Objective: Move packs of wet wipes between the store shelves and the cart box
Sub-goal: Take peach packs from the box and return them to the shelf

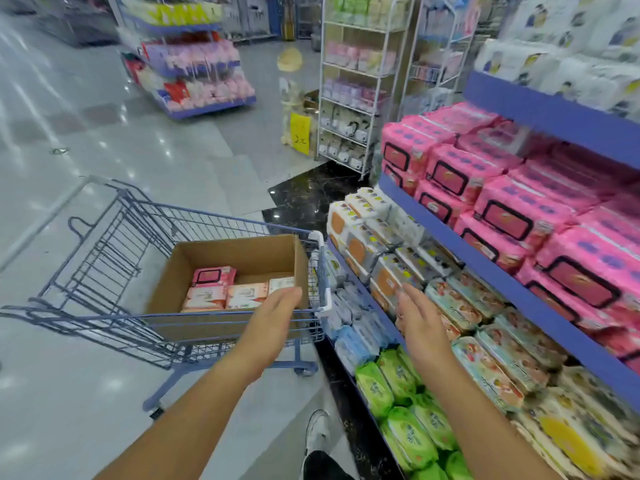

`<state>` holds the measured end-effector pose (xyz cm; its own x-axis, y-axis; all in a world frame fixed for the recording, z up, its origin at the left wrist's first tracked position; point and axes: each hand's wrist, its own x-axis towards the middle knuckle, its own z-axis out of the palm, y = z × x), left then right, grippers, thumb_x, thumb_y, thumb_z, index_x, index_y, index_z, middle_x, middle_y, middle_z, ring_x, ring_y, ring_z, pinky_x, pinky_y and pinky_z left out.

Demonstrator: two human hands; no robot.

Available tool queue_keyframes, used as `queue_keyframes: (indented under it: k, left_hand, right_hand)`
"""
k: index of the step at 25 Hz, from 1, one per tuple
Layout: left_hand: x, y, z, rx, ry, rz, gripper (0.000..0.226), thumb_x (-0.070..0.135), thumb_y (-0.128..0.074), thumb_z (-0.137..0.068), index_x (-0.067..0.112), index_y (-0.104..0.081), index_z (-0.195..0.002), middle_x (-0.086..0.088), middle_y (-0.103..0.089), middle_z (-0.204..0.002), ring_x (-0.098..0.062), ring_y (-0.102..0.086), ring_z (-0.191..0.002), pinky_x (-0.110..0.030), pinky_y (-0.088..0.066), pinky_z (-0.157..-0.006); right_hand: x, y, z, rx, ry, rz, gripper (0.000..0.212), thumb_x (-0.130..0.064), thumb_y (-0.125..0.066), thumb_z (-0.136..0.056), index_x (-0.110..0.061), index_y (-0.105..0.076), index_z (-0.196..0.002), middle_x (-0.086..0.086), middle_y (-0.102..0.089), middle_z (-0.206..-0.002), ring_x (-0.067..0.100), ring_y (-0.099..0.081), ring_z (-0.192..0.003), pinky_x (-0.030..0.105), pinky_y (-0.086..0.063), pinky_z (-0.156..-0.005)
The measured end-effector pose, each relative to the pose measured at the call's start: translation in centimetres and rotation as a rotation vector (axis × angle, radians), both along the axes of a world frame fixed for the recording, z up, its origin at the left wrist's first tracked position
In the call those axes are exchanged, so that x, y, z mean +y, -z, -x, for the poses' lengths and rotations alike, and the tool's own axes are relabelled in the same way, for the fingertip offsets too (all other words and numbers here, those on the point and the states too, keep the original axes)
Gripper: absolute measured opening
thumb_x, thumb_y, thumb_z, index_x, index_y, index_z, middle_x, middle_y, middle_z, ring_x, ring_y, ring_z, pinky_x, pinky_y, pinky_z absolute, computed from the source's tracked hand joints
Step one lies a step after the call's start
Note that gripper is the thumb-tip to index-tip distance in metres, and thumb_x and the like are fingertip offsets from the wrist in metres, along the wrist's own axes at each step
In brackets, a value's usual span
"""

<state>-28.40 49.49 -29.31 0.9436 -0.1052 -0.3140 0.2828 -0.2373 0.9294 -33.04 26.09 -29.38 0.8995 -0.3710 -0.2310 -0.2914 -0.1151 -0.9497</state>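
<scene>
A cardboard box [166, 289] stands in a blue wire cart [114, 244]. Several wet wipe packs lie in the box: a pink one [212, 276] and pale orange ones [246, 295]. My left hand [273, 308] reaches over the box's near right corner with straight fingers and holds nothing. My right hand [417, 323] hovers with fingers straight over the lower shelf [360, 289], near the orange-lidded packs [360, 249] and the teal packs [457, 306]. Pink wipe packs [498, 216] fill the upper shelf [450, 233].
Green packs [401, 386] and blue packs [349, 341] lie on the bottom shelf by my shoe [317, 433]. A white wire rack [356, 81] stands ahead and another shelf unit [194, 74] is across the tiled aisle.
</scene>
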Motion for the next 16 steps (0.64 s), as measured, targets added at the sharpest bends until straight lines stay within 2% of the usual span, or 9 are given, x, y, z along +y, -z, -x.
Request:
queue_keyframes:
  k: [2, 5, 9, 13, 16]
  left_hand:
    - [3.8, 1.2, -3.6, 0.023, -0.082, -0.029, 0.043, 0.058, -0.046, -0.1, 0.036, -0.058, -0.134, 0.016, -0.056, -0.136, -0.01, -0.052, -0.127, -0.037, -0.042, -0.101]
    - [8.8, 2.6, -9.4, 0.04, -0.186, -0.058, 0.041, 0.056, -0.05, -0.098, 0.033, -0.064, -0.127, 0.015, -0.062, -0.131, -0.009, -0.055, -0.124, -0.04, -0.038, -0.111]
    - [14.5, 4.0, -16.5, 0.11, -0.29, -0.094, 0.031, 0.044, -0.051, -0.103, 0.028, -0.065, -0.125, 0.011, -0.065, -0.125, -0.007, -0.058, -0.117, -0.035, -0.042, -0.102]
    - [19.7, 7.0, -22.6, 0.22, -0.314, -0.11, 0.027, 0.042, -0.05, -0.103, 0.031, -0.066, -0.121, 0.015, -0.065, -0.123, -0.006, -0.058, -0.117, -0.03, -0.045, -0.098]
    - [23.2, 10.5, -27.1, 0.312, -0.28, -0.142, 0.031, 0.05, -0.052, -0.097, 0.033, -0.069, -0.117, 0.015, -0.067, -0.119, -0.007, -0.06, -0.116, -0.038, -0.046, -0.107]
  right_hand:
    - [3.3, 1.3, -5.5, 0.008, -0.072, 0.003, 0.049, -0.044, -0.045, -0.104, -0.029, -0.041, -0.151, -0.008, -0.041, -0.153, 0.017, -0.04, -0.142, 0.047, -0.034, -0.118]
    - [8.1, 3.6, -13.8, 0.055, -0.169, -0.03, 0.05, -0.043, -0.045, -0.105, -0.028, -0.041, -0.152, -0.011, -0.039, -0.154, 0.015, -0.038, -0.143, 0.044, -0.032, -0.119]
    - [13.8, 6.6, -23.3, 0.12, -0.275, -0.068, 0.046, -0.039, -0.045, -0.105, -0.025, -0.043, -0.15, -0.008, -0.043, -0.152, 0.016, -0.041, -0.141, 0.038, -0.035, -0.116]
    - [18.5, 9.8, -29.7, 0.217, -0.321, -0.034, 0.045, -0.041, -0.044, -0.105, -0.028, -0.044, -0.148, -0.007, -0.043, -0.152, 0.015, -0.04, -0.14, 0.035, -0.033, -0.115]
    - [21.8, 12.9, -33.5, 0.304, -0.353, 0.024, 0.046, -0.041, -0.04, -0.106, -0.027, -0.042, -0.15, -0.006, -0.041, -0.154, 0.017, -0.036, -0.144, 0.031, -0.03, -0.111]
